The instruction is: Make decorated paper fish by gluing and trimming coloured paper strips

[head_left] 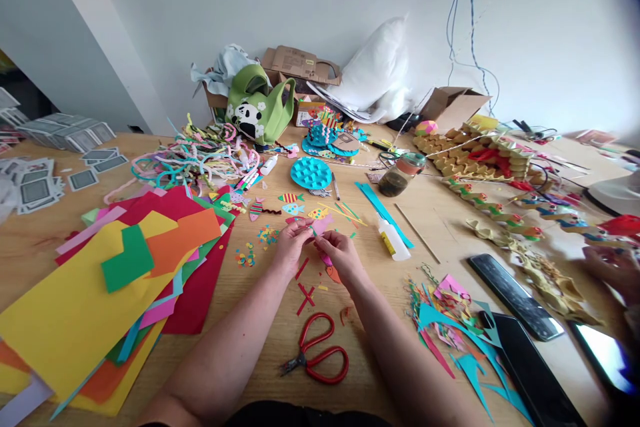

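My left hand [293, 243] pinches a pink paper cutout [323, 223] from its left side, above the middle of the table. Against its lower right edge, the fingers of my right hand [341, 255] are closed on the same cutout. A bit of green shows by the fingertips, too small to make out. Just below my right hand lies an orange paper fish [333, 273], partly covered. Beyond my hands are a striped fish [291, 198] and a yellow fish [318, 213]. Red-handled scissors [320, 353] rest between my forearms, near thin red paper strips [306, 297].
Coloured paper sheets [65, 300] are piled on the left. A glue bottle [393, 240], a wooden stick [417, 232] and a glass jar [400, 177] stand or lie to the right. Paper scraps [457, 320] and phones [515, 293] lie nearer; another person's hand [610, 270] is far right.
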